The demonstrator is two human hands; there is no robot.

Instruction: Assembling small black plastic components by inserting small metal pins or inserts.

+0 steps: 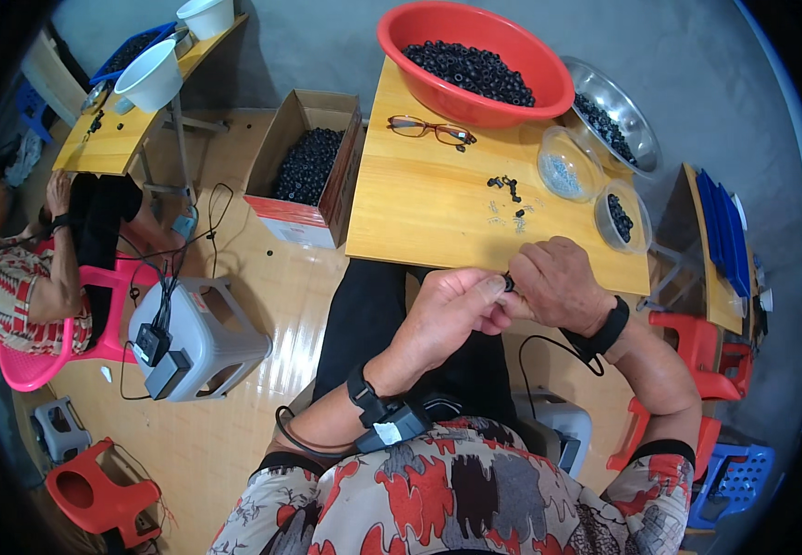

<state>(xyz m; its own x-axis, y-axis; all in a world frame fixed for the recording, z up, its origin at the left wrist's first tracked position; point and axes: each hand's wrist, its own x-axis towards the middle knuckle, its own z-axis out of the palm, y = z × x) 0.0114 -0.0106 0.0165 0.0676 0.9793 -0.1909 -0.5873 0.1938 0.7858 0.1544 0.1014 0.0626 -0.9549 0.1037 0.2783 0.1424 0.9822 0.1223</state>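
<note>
Over my lap, just off the table's near edge, both hands meet around a small black ring-shaped part (509,282). My left hand (445,313) pinches it between thumb and fingers. From the other side, the curled fingers of my right hand (558,285) close on the same part and hide most of it. Beyond them on the yellow table (419,213) lie several loose black parts (510,187) beside scattered tiny clear pieces (496,220). A clear bowl (595,171) holds small pale-blue pieces, and a clear cup (639,236) holds more black parts.
A red basin (549,97) and a steel bowl (646,139) of black parts stand at the back, near eyeglasses (428,128). A carton (341,199) of black parts sits on the floor. At left, another person (31,287) sits by a grey stool (199,324) with cables.
</note>
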